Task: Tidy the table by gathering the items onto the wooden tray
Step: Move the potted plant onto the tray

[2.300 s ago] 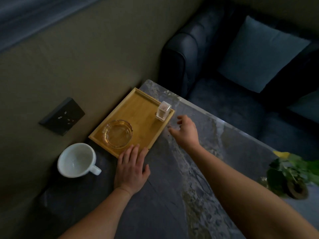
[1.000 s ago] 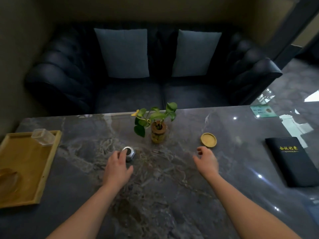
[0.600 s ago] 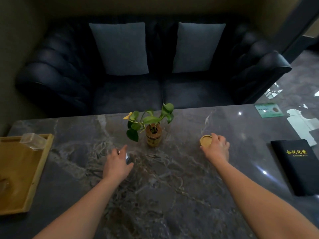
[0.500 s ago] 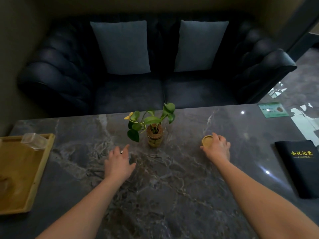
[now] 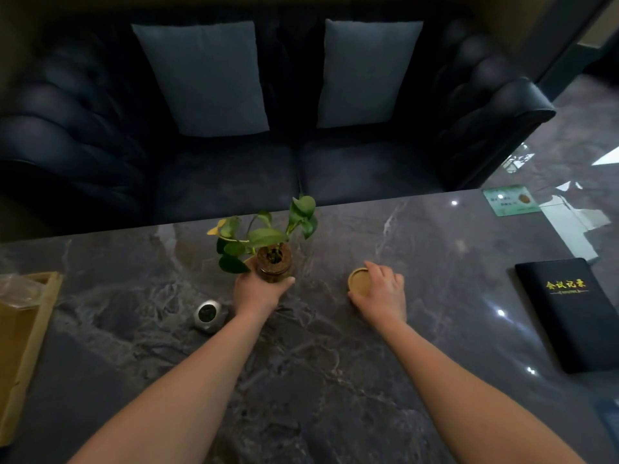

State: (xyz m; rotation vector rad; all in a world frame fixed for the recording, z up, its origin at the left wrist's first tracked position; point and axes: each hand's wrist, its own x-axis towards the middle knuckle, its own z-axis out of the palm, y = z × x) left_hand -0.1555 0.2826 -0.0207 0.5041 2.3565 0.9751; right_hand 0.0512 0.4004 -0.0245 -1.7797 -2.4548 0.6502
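Note:
A small plant in a brown glass jar (image 5: 274, 259) stands mid-table, and my left hand (image 5: 257, 293) wraps around the jar's near side. A round yellow wooden coaster (image 5: 359, 280) lies to the right; my right hand (image 5: 382, 294) grips it, fingers curled over its right edge. A small silver round container (image 5: 207, 314) sits on the table just left of my left wrist. The wooden tray (image 5: 23, 333) shows at the far left edge, with a clear square glass (image 5: 16, 291) at its far corner.
The table is dark grey marble (image 5: 321, 370). A black folder with gold lettering (image 5: 572, 313) lies at the right. A green card (image 5: 510, 200) sits at the far right corner. A dark sofa with two grey cushions (image 5: 207, 78) lies beyond the table.
My left hand left the silver container and moved right onto the plant jar. My right hand closed more tightly over the yellow coaster.

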